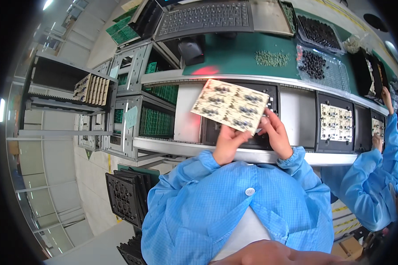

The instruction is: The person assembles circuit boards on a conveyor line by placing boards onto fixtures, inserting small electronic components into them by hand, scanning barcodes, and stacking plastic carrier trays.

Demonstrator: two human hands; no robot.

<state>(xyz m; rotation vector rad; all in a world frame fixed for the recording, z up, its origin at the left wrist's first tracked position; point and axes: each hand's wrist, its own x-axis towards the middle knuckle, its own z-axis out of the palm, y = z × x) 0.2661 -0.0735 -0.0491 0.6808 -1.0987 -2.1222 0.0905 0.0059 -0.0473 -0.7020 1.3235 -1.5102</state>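
Observation:
A cream-coloured circuit board point(229, 105) with rows of dark components is held up at a tilt over the work line. My left hand point(227, 145) grips its near edge, with the fingers partly hidden under the board. At the near right corner, my right hand point(276, 134) closes on the same board with thumb and fingers. Beneath the board lies a black tray fixture point(262, 143), mostly covered by the board and my hands. Red light falls on the board's far left corner and on the green mat point(234, 55) behind it.
Metal racks point(132, 126) of green boards stand at left, near a rack of cream boards point(91, 89). A keyboard point(203, 20), mouse point(191, 51) and trays of black parts point(313, 65) lie beyond. Another loaded fixture point(336, 123) sits right, beside a co-worker's blue sleeve point(362, 176).

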